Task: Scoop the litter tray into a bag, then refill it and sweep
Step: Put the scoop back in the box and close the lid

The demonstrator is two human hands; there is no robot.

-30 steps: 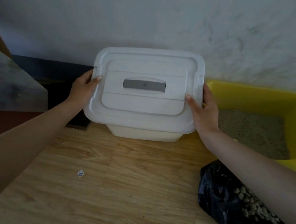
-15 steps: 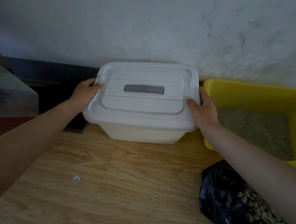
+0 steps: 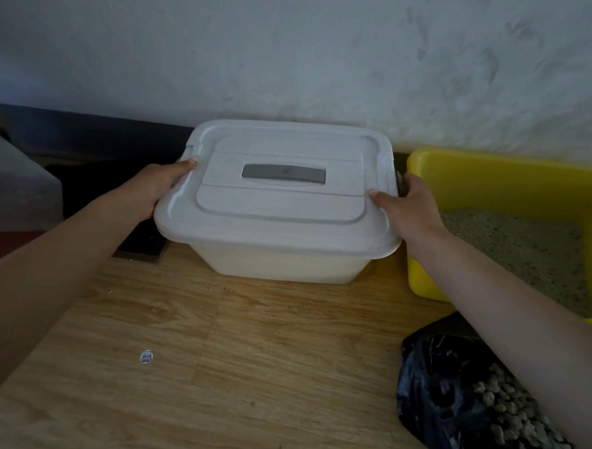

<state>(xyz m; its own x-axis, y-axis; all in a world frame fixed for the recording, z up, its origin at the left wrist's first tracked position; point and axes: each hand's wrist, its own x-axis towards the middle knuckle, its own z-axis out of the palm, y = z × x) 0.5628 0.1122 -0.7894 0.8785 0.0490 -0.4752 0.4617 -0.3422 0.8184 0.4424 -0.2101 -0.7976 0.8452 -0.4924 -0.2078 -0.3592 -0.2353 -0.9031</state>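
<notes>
A white lidded plastic bin (image 3: 278, 202) with a grey handle plate stands on the wooden floor against the wall. My left hand (image 3: 152, 186) grips its left lid edge and my right hand (image 3: 408, 206) grips its right lid edge. To the right stands the yellow litter tray (image 3: 489, 176) with fine beige litter in it. A black bag (image 3: 450, 397) holding pale litter pellets lies open at the lower right, partly under my right forearm.
The rough white wall (image 3: 296, 52) runs behind everything. A dark object (image 3: 94, 186) sits left of the bin, with a grey slab (image 3: 12, 182) further left. A small round sticker (image 3: 146, 356) lies on the wooden floor (image 3: 229, 358).
The bin, tilted and held up a second ago, has come down level onto the floor near the wall. Both hands stay on its lid edges.
</notes>
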